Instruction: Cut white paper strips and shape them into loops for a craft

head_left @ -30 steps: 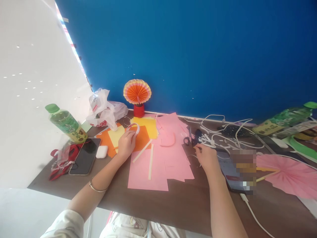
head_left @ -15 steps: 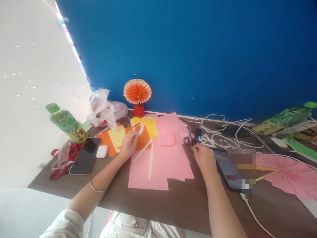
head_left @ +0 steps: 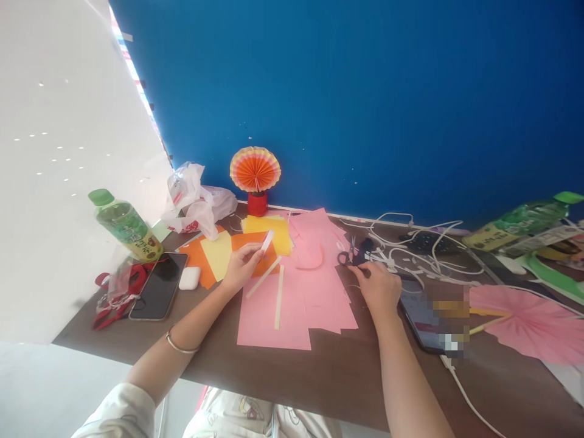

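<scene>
My left hand is closed on a white tape roll, now seen nearly edge-on, above orange paper. My right hand reaches to the dark-handled scissors; its thumb and finger are pinched at the handle. The scissors' blades point away from me. Between my hands lie pink paper sheets, with two pale narrow strips on and beside them. A curved pink paper piece rests on the sheets.
A folded paper fan stands on a red holder by the blue wall. At left are a bottle, a phone and a white case. White cables, a tablet-like screen and a pink fan lie right.
The tape roll in my left hand has turned from showing its ring to nearly edge-on. My right hand's fingertips have moved slightly left and forward onto the scissors' handle.
</scene>
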`<state>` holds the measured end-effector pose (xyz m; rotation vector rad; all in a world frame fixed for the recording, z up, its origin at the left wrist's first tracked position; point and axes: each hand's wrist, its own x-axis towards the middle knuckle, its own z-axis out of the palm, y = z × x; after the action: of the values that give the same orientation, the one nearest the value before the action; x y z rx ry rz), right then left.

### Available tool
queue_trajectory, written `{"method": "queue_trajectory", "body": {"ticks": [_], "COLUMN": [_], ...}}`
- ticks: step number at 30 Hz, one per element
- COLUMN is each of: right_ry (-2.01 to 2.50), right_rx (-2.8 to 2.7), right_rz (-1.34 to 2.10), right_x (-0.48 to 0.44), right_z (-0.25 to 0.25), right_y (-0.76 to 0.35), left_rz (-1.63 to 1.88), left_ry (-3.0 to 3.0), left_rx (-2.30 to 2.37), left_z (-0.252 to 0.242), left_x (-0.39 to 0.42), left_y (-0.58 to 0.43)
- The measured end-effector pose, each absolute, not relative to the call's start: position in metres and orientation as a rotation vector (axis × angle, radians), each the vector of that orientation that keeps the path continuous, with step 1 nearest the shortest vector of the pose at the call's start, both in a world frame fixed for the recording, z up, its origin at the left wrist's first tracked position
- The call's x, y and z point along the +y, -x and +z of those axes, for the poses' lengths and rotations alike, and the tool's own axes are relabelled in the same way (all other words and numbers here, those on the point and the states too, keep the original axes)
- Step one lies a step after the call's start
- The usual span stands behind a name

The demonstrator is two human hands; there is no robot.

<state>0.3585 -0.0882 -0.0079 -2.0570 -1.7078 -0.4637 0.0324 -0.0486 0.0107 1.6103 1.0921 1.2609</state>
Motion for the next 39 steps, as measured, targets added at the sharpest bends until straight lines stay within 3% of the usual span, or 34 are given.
{"method": "queue_trajectory", "body": {"ticks": [6,11,16,24,33,39], "right_ry": [1.791,1.279,1.1,1.223,1.295,1.286], "right_rx": [-1.617,-1.916,-2.033,-1.713,-1.375,-1.237], "right_rz": [-0.431,-0.147,-0.124,-0.229,0.548,0.823], "right_x": [-0.092,-0.103,-0.11,-0.106,-0.113,-0.111], "right_z": [0.002,0.009,0.004,0.009,0.009,0.009], "right_y": [-0.321,-0.259,-0.242,-0.262,-0.24,-0.237], "left_rz": [1.139,0.984,0.868,0.896,0.987,0.955], "left_ry": [-1.778,-1.893,-2.084,-2.326,-2.158,-1.877], "left_rx": [0.953,0.766,0.649,1.118,0.992,0.951], "left_z": [0.014,0.018,0.016,-0.012,0.01,0.01], "left_x": [-0.056,-0.064,-0.068,-0.058,-0.065,-0.068], "left_y": [-0.037,-0.042,-0.046,-0.04,-0.047,-0.05]}}
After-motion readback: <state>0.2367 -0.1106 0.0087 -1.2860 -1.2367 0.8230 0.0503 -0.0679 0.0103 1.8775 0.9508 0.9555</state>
